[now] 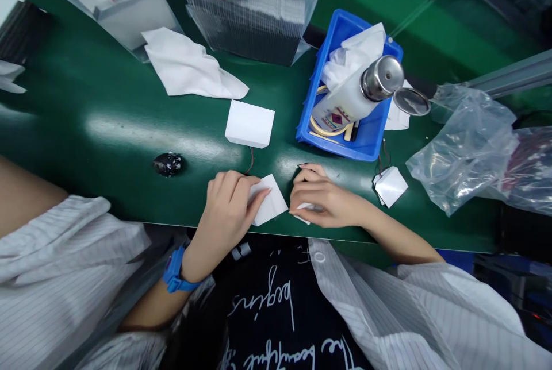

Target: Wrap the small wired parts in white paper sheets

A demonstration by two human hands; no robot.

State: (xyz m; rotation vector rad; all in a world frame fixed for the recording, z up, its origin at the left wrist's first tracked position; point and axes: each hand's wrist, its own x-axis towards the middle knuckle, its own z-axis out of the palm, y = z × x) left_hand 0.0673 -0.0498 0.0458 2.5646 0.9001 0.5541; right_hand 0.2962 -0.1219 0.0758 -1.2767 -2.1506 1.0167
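Observation:
My left hand, with a blue watch on its wrist, grips a small white rectangular panel between thumb and fingers near the table's front edge. Just right of it, my right hand is closed around a bit of white cloth, mostly hidden by the fingers. The cloth sits close to the panel's right corner; I cannot tell whether they touch. Beyond my left hand lies a stack of white panels, from which a thin dark-red wire runs toward that hand.
A blue bin holds a white bottle with a metal top and crumpled wipes. Small white panels with wires lie right of it. A white cloth, a black lump and plastic bags surround the work spot.

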